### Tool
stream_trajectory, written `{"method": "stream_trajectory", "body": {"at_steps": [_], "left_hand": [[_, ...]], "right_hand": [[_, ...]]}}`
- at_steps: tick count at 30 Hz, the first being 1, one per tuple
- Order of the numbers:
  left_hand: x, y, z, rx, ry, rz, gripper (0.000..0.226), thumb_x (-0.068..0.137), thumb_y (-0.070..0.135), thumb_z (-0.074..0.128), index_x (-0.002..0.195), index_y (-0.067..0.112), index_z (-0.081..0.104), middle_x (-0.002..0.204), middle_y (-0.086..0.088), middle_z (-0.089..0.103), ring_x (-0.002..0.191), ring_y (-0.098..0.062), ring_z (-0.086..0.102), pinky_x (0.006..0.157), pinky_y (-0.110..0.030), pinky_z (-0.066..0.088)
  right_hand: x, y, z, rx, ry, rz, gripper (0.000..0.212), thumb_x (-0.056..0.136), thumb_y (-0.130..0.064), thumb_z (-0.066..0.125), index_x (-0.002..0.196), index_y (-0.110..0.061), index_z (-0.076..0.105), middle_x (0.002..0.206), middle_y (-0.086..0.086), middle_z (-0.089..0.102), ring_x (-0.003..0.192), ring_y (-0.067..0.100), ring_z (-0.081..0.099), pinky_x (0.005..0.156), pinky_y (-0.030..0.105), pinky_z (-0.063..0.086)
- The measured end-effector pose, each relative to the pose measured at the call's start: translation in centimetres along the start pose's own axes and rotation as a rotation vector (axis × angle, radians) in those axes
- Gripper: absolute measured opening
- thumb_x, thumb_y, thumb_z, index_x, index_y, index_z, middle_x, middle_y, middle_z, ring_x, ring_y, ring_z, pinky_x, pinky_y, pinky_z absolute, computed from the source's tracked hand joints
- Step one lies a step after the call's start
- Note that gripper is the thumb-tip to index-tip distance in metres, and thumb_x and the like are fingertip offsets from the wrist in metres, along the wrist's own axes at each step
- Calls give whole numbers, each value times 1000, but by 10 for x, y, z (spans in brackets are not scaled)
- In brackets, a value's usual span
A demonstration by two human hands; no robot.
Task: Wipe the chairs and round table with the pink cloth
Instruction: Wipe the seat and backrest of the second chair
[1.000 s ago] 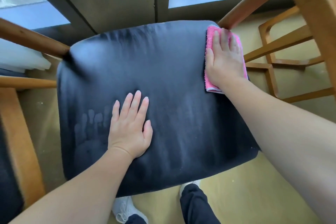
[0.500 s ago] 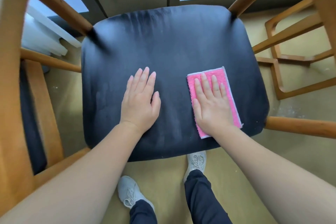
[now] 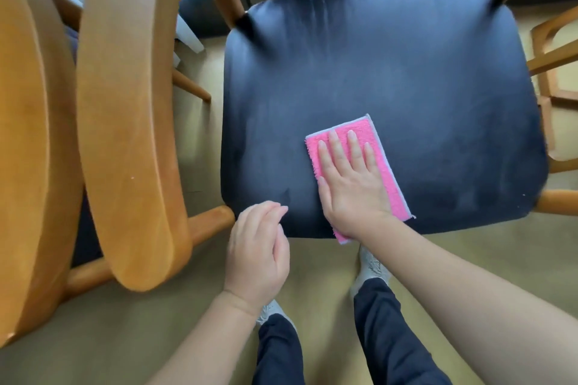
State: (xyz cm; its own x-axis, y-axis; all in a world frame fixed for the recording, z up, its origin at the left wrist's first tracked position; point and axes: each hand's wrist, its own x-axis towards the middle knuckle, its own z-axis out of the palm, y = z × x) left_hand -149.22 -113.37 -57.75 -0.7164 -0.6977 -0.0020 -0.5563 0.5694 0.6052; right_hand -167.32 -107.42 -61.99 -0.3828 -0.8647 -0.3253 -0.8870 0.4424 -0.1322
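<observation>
Over on the far left, two broad curved backrests of orange-brown wood (image 3: 125, 122) are looming close, one just beside the other, and they are filling that side of the scene. Tan carpeted floor (image 3: 156, 337) is stretching out beneath them.

Next along, the person's left hand (image 3: 256, 247) is hovering at the near left corner of the black padded chair seat (image 3: 406, 72). Its fingers are curling loosely inward and gripping nothing; I cannot tell whether the fingertips are grazing the seat edge. A round wooden rail (image 3: 212, 222) of the chair frame is sticking out from under that corner.

Toward the middle of the seat's near half, the folded pink cloth with a pale grey border (image 3: 389, 178) is lying flat on the black padding, its long side running away from the person and its near end hanging slightly over the front edge. The right hand (image 3: 350, 184) is pressing down on it, palm flat, with the fingers straight and spread a little across the pink pile.

Below, dark trousers (image 3: 384, 337) and pale shoes are showing between the two forearms.

At the far right, open frames of light wood (image 3: 550, 66) are standing just beside the seat.
</observation>
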Motion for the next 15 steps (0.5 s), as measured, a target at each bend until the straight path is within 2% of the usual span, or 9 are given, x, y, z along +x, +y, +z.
{"method": "stream_trajectory", "body": {"at_steps": [4,8,12,15], "left_hand": [[-19,-10,0,-36,39,18,28,88,6,41,106,3,62,105,-10,63,99,-24,55,89,-35,45],[-29,-15,-1,-27,50,22,25,87,5,42,103,6,61,100,-8,63,94,-22,55,85,-35,45],[-33,-22,-4,7,58,-22,25,86,7,41,103,9,59,99,-7,62,93,-22,54,84,-34,44],[-35,-23,-3,15,64,-41,25,86,8,41,102,8,61,99,-7,62,92,-23,54,83,-36,44]], "right_hand": [[20,-10,-10,-13,-16,-181,60,99,-38,14,153,-13,21,161,7,16,148,36,8,118,45,-7],[57,-43,-20,-51,-55,-357,58,102,-40,13,155,-17,9,163,4,4,149,32,-3,118,44,-12],[77,-64,-23,-86,-65,-429,58,103,-41,12,156,-20,4,163,3,-1,149,31,-7,120,46,-9],[78,-58,-25,-54,-80,-451,57,103,-43,13,155,-22,5,163,1,0,149,28,-8,120,43,-11]]}}
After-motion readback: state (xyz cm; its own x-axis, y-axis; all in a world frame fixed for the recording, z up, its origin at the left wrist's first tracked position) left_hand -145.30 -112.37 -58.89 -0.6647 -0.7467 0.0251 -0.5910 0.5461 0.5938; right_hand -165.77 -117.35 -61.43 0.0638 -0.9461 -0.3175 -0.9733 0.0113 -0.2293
